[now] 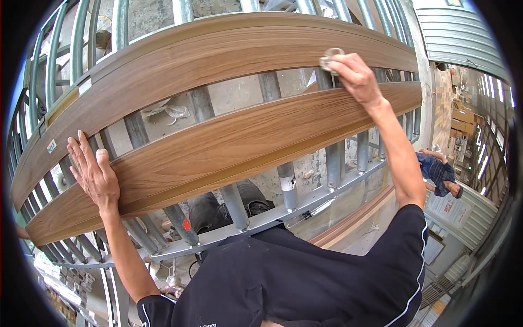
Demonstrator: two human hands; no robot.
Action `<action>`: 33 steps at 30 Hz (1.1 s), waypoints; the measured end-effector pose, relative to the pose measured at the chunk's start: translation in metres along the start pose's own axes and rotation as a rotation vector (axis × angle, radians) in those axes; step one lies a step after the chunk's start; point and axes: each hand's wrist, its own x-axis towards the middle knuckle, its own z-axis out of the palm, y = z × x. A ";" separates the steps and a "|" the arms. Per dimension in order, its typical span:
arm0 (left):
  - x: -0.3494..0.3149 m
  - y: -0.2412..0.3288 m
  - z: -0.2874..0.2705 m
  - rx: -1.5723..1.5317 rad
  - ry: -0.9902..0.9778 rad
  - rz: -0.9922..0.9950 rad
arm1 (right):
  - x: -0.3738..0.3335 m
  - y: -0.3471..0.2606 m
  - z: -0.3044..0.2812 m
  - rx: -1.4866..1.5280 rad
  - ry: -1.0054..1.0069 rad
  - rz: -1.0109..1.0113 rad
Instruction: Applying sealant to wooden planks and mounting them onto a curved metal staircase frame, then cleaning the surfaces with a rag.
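Visibly, a label (51, 146) (white, dark-printed) marks the upper plank (239, 52).

The left fingers (84, 150) and right fingers (347, 66) are bare, as are both forearms behind them. Beyond the elbow from the right fingers begins a short black sleeve (400, 240), edged with thin white piping (423, 259). Back from the left fingers, the matching cuff (155, 309) carries a white line too. Between the two sets of fingers, but nearer the body, lies a plain black shirt (310, 283), lightly creased, with small pale lettering (207, 325); dark grey trousers (206, 211) look scuffed.
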 end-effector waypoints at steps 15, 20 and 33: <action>-0.004 0.004 -0.010 -0.047 -0.038 -0.008 | 0.076 -0.056 0.016 0.182 0.014 -0.162; 0.001 0.012 -0.007 -0.040 0.013 -0.015 | 0.087 -0.076 0.017 0.227 0.004 -0.130; -0.004 0.006 -0.014 -0.135 -0.043 -0.024 | 0.151 -0.145 0.023 0.344 -0.062 -0.111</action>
